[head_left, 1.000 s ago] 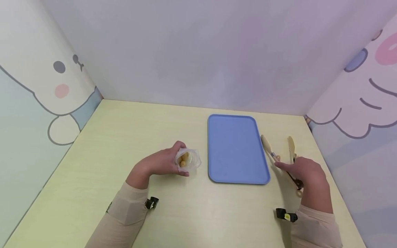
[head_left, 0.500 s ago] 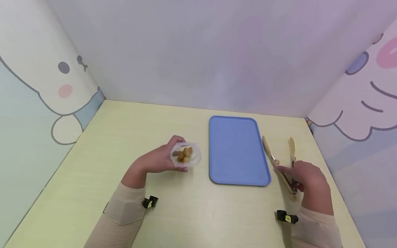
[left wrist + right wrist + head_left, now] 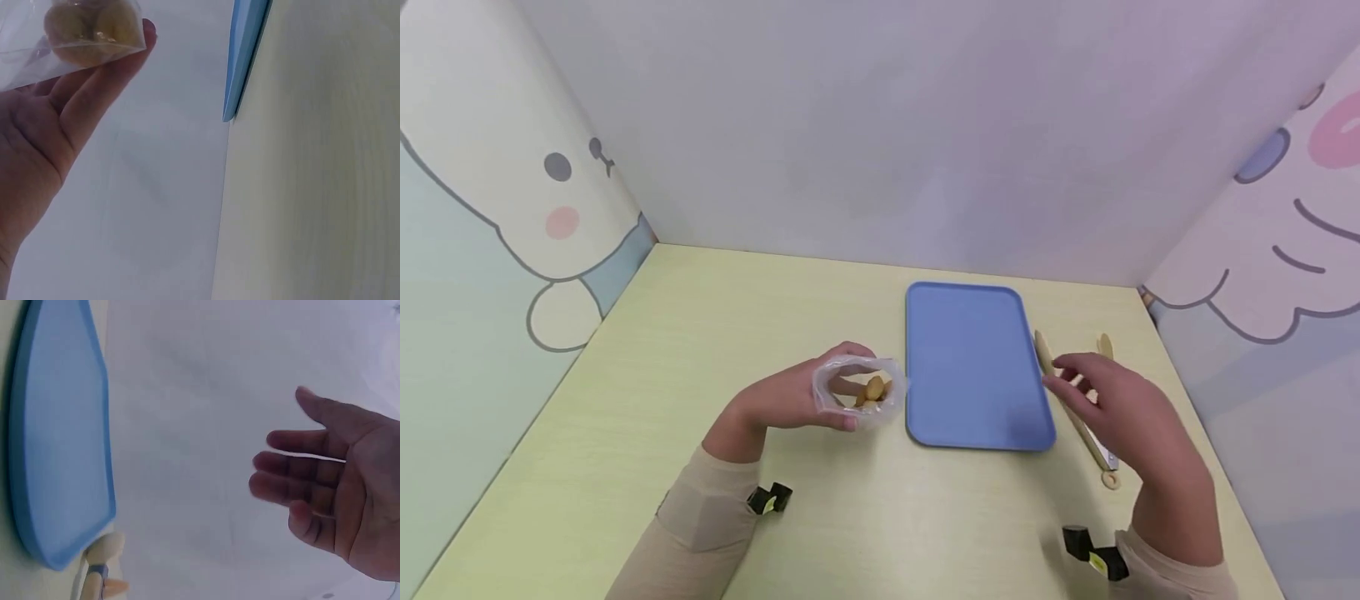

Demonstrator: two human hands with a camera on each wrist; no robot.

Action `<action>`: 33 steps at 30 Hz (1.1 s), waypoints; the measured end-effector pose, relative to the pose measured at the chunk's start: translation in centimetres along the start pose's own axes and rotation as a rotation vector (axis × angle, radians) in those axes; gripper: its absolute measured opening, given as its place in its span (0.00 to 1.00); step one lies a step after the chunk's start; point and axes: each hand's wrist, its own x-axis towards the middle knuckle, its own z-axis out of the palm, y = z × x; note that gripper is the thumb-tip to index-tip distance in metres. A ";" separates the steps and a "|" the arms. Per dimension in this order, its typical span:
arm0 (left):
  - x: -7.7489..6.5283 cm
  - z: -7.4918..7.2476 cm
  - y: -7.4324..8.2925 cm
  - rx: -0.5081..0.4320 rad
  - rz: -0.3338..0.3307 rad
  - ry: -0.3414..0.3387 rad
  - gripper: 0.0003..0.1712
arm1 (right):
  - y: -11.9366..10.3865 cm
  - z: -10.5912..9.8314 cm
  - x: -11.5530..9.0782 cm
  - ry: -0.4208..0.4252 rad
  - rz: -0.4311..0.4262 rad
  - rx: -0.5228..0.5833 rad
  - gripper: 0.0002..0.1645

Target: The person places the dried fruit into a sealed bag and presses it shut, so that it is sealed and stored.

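Observation:
My left hand [image 3: 793, 396] holds a clear plastic bag [image 3: 825, 402], its mouth facing up, left of the blue tray. Several small, round, yellow-brown pieces [image 3: 875, 388] lie inside; their kind is not plain. Seen from the left wrist, the bag [image 3: 22, 53] rests against the fingers, and the thumb is out of sight. My right hand [image 3: 1123, 417] is raised over the tongs [image 3: 1088, 437], fingers loosely bent, holding nothing. These tongs have wooden tips and a ring at the near end, and the hand partly covers them.
The blue tray [image 3: 970, 367] lies on the pale wooden table [image 3: 955, 525] between the hands, with the tongs along its right side. Walls with cartoon drawings [image 3: 561, 250] enclose the table at the back and sides.
My right hand has let go of the tongs and lifted toward the tray; the tongs stay on the table. The left hand has turned the bag and shifted it slightly right.

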 end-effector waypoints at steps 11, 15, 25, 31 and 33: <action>1.0 0.9 -0.4 -0.084 0.090 -0.156 0.37 | -5.0 3.7 1.0 0.105 -0.452 0.190 0.19; 1.3 1.0 -0.4 -0.073 0.114 -0.175 0.39 | -6.6 4.6 1.5 0.037 -0.500 0.240 0.19; 2.1 1.5 -0.7 0.059 0.160 -0.218 0.39 | -9.5 4.7 3.3 -0.119 -0.591 0.263 0.15; 2.3 1.7 -1.0 0.124 0.189 -0.244 0.42 | -9.8 5.2 3.6 -0.094 -0.722 0.282 0.04; 2.4 1.7 -1.1 0.160 0.198 -0.244 0.43 | -9.7 5.2 3.6 -0.072 -0.758 0.285 0.04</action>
